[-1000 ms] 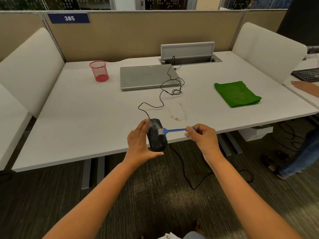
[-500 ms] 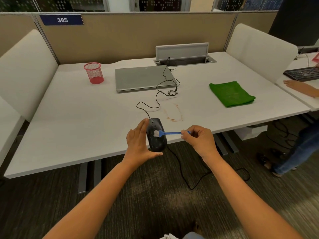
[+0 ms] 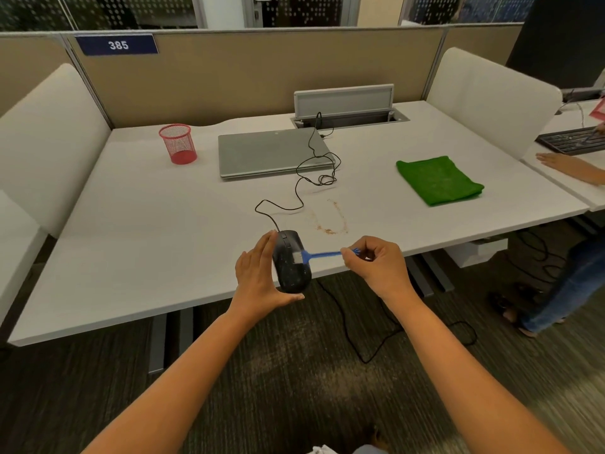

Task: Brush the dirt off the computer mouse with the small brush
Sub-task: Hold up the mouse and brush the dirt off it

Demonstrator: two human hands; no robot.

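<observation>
From the head view, our left hand (image 3: 258,276) cups the black computer mouse (image 3: 290,262) at the near edge of the counter (image 3: 131,231); pale specks dot its shell. Our right hand (image 3: 376,263) has its grip pinched on the small blue brush (image 3: 314,256), whose white bristles touch the mouse's top.

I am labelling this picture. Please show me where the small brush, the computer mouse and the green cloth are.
small brush (image 3: 322,255): head view, on the blue handle.
computer mouse (image 3: 291,276): head view, on its black top shell.
green cloth (image 3: 437,178): head view, middle of the folded cloth.
</observation>
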